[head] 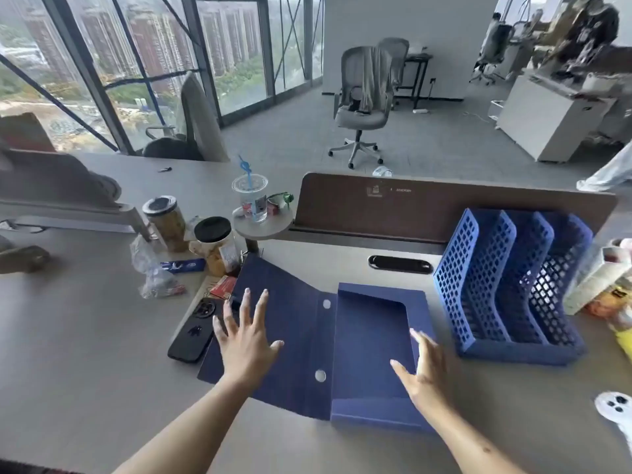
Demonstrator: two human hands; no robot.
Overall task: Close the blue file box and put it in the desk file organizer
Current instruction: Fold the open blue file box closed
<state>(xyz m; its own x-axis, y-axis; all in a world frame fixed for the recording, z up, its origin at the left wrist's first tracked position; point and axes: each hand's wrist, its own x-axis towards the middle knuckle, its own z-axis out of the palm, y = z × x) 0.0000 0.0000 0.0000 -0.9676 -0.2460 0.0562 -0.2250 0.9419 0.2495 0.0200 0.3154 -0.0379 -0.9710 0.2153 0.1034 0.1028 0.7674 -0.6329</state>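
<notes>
The blue file box [369, 340] lies open on the desk, its tray part at the right and its lid flap [284, 302] spread flat to the left. My left hand [244, 340] hovers over the flap with fingers spread, holding nothing. At the tray's right wall is my right hand [425, 367], fingers apart, at or just above the wall. The blue lattice desk file organizer [506, 282] stands upright to the right of the box, its slots empty.
A black phone [195, 328] lies left of the flap. Jars [215, 246], a plastic cup [251, 198] and wrappers crowd the left back. A brown desk divider [444, 206] runs behind. Cartons [595, 278] and a white controller [615, 408] sit at the right.
</notes>
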